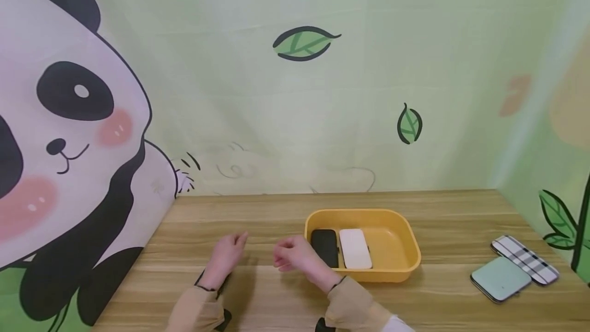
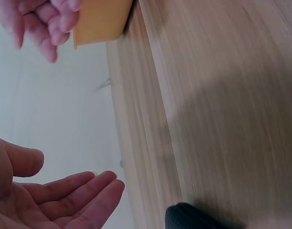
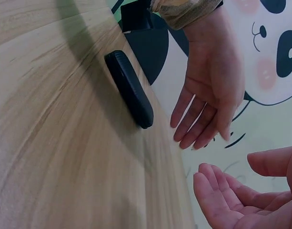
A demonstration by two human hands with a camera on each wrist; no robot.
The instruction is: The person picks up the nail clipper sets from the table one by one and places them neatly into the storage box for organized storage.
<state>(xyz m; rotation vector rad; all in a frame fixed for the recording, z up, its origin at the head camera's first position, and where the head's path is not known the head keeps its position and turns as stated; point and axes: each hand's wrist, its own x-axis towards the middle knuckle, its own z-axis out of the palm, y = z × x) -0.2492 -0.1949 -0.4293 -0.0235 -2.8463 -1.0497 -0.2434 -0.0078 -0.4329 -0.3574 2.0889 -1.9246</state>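
1. My left hand (image 1: 227,256): held above the table (image 1: 442,304), left of the tray. Fingers extended and slightly parted, thumb set off from them; holds nothing. It seems merely poised.
2. My right hand (image 1: 297,256): just left of the tray, facing the left hand but apart from it. Fingers loosely bent, thumb spread wide of them; holds nothing.
3. Black slim case (image 3: 129,88): on the table near my left wrist, mostly hidden by it in the head view; probably set there for easy reach.
4. Yellow tray (image 1: 394,247): on the table, to the right of my hands, its raised walls likely meant to keep contents together.
5. Black case (image 1: 324,247): inside the tray, at the left end.
6. White case (image 1: 355,248): inside the tray, just right of the black case, long sides alike; probably aligned so both fit neatly.
7. Mint-green case (image 1: 500,278): far right of the tray, on the table.
8. Plaid case (image 1: 527,260): beside it on the far side, partly overlapped; this slant looks casual rather than arranged.
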